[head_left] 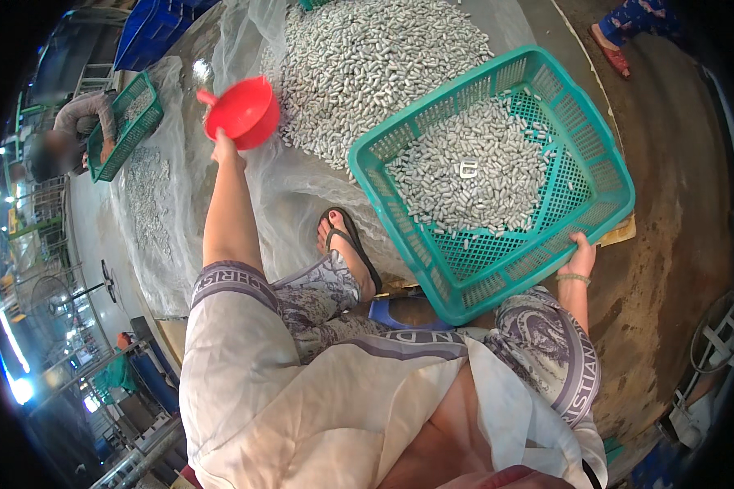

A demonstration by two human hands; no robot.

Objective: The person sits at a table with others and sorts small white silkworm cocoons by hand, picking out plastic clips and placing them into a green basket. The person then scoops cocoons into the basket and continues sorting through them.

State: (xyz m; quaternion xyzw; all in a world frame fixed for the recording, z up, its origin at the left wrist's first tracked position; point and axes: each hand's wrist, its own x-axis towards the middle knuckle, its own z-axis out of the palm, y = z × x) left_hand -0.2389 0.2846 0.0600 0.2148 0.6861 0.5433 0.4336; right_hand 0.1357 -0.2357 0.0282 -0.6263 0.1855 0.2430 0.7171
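Head cam looking down: left hand [225, 150] is wrapped around the handle of a red scoop [243, 112], held up right at the edge of a big heap of small silvery pellets [359, 57] on clear plastic sheeting [298, 191]. Right hand [581, 257] grips the near rim of a teal plastic basket [595, 155], tilted and about half full of the same pellets. A sandalled foot [347, 248] sits between the arms. Another person [73, 122] at far left holds a second green basket [126, 126].

Far pile of small silvery pieces [367, 65]: top cut off by frame edge. Left hand [224, 149]: fingers hidden behind red scoop [242, 112]. Far-left person [65, 134]: blurred, partly behind green basket [126, 126]. Far-right foot [616, 37]: cut off.
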